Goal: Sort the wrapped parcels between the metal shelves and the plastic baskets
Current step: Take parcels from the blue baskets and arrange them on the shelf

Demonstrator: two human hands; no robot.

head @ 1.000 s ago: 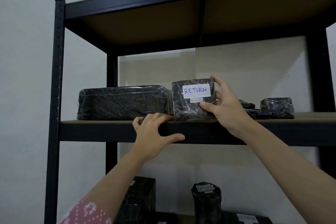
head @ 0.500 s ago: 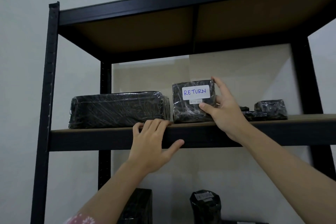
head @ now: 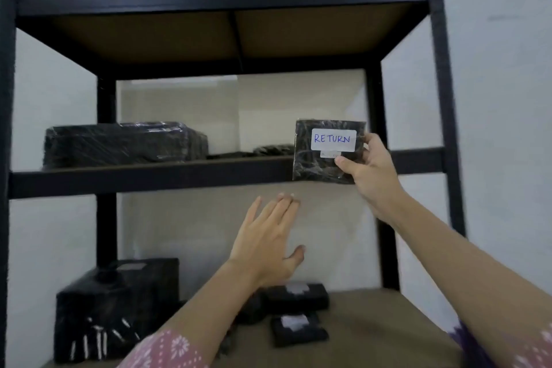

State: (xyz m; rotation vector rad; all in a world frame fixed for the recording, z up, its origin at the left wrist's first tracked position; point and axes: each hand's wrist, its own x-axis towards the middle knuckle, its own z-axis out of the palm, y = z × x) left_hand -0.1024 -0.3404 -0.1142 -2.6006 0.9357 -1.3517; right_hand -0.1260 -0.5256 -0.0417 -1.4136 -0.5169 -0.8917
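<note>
Two hands are showing: the left hand (head: 268, 236) and the right hand (head: 369, 172). One black metal shelving unit (head: 149, 179) is standing with three shelf boards showing. About seven black wrapped parcels are showing: one labelled "RETURN" (head: 325, 152), one long parcel (head: 119, 143) and a flat dark one (head: 273, 149) on the middle shelf, one large parcel (head: 116, 308) and three small ones (head: 295, 296) below.

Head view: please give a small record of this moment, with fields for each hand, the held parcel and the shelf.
right hand: right hand grips the black plastic-wrapped parcel with white RETURN label
parcel position: in front of the middle shelf edge, lifted off it
left hand: left hand open, holds nothing, below the black metal shelf
shelf contents: long black wrapped parcel lying at left
</note>
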